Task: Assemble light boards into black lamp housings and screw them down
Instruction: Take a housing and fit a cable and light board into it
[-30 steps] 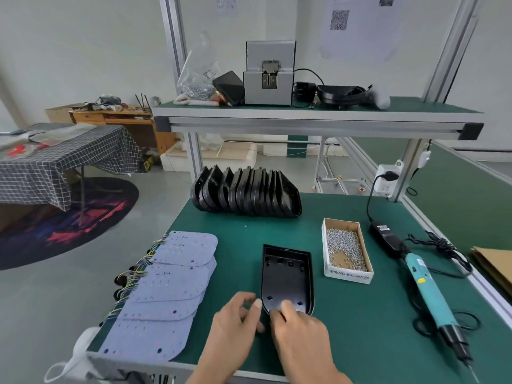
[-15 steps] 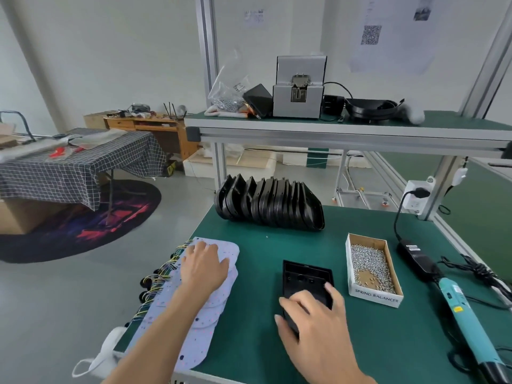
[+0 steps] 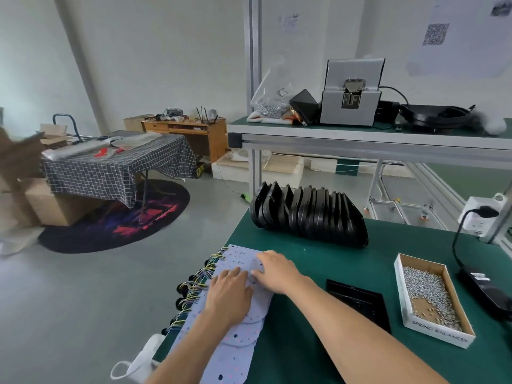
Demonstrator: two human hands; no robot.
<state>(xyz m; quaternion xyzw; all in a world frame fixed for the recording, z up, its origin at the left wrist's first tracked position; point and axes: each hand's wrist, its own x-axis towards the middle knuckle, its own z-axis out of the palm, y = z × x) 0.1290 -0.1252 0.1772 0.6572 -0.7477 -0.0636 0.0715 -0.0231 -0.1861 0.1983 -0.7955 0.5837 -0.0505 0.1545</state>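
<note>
Right now both hands are lying on the stack of light boards (image 3: 238, 339) at the left edge of the green table (image 3: 318, 273). The stack is running from about 6 o'clock near the table's front edge up toward 12 o'clock, its long axis pointing away from the person, with coloured wires (image 3: 194, 289) trailing off its 9 o'clock side. The left hand (image 3: 230, 295) is resting flat on the boards with fingers straight and spread, holding nothing. The right hand (image 3: 273, 271) is reaching across just beyond it, toward 1 o'clock, its fingers bent onto the top board's far end; whether they are pinching an edge or only pressing I cannot tell.

The open black lamp housing (image 3: 357, 303) is lying flat on the table at about 3 o'clock from the hands, partly hidden behind the right forearm, and apart from the stack. So the coming move, as I judge it, is turning on that sideways gap: a board is needing to travel rightward, and the right hand is the nearer one. A row of spare housings (image 3: 310, 217) is standing at 12 o'clock, and the screw box (image 3: 432, 297) is sitting beyond the housing at 3 o'clock.
</note>
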